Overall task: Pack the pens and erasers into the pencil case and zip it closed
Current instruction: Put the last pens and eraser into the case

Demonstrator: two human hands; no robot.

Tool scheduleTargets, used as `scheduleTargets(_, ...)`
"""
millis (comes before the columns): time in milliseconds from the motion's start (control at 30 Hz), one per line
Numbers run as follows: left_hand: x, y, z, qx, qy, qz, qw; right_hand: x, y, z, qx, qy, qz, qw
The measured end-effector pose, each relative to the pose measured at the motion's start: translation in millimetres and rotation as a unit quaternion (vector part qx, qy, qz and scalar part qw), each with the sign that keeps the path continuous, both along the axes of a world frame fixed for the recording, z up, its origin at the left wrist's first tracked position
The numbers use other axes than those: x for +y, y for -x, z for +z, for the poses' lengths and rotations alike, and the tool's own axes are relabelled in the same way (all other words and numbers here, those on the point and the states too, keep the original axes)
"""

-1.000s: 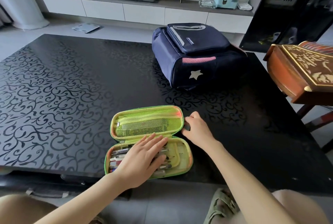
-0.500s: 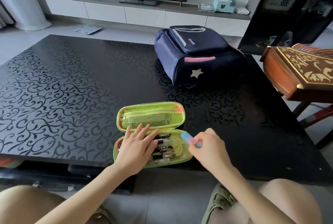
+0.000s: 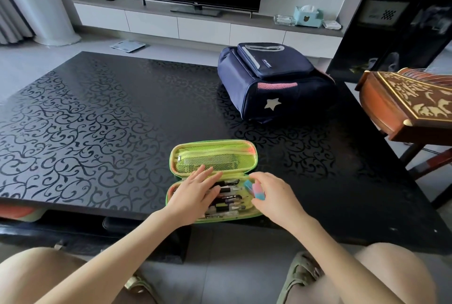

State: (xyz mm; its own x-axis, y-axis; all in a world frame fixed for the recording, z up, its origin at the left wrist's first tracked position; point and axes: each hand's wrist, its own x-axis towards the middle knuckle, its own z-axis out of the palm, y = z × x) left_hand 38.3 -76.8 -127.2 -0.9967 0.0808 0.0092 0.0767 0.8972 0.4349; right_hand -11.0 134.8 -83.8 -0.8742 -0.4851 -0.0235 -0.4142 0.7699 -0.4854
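The pencil case (image 3: 215,143) lies open on the bench (image 3: 97,113), its long axis running left to right. The right hand (image 3: 276,196) pinches a pink-and-blue eraser (image 3: 255,188) over the case's right end. The left hand (image 3: 193,193) rests flat, fingers straight, on the pens (image 3: 227,199) lying lengthwise in the case's near half. A backpack (image 3: 271,81) sits well behind the case, out of the way.
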Motion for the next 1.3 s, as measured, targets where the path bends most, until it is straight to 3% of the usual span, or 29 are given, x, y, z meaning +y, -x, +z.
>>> scheduleTargets(133,-2,1,15,0.036,-0.072,0.035,0.996,-4,1,-3,0.011,-0.087,0.041,0.995)
scheduleTargets(267,-34,14,24,0.093,-0.094,0.2,0.971,-1,13,4,0.048,-0.031,-0.046,0.997)
scheduleTargets(367,-64,35,20,0.02,-0.144,0.341,0.929,-2,43,-1,0.009,-0.015,-0.137,0.99)
scheduleTargets(433,-79,50,16,-0.055,-0.24,0.383,0.89,-8,69,-11,-0.067,0.004,-0.18,0.981)
scheduleTargets(567,-85,71,13,-0.105,-0.443,0.371,0.809,-31,106,-28,-0.218,0.168,-0.231,0.933)
scheduleTargets(667,-77,79,18,-0.063,-0.482,0.346,0.803,-43,123,-34,-0.205,0.193,-0.225,0.933)
scheduleTargets(767,-75,82,37,-0.01,-0.491,0.292,0.821,-41,129,-22,-0.145,0.208,-0.202,0.946)
scheduleTargets(900,-78,59,57,0.035,-0.436,0.205,0.876,-18,101,10,-0.01,0.16,-0.102,0.982)
scheduleTargets(1033,-77,7,45,0.08,-0.187,0.055,0.978,9,48,8,0.108,0.064,0.034,0.992)
scheduleTargets(1133,-73,-20,29,0.103,-0.059,-0.024,0.993,23,21,-19,0.202,-0.002,0.097,0.975)
scheduleTargets(1300,-54,-34,10,0.18,0.102,-0.05,0.977,31,10,-49,0.279,-0.028,0.103,0.954)
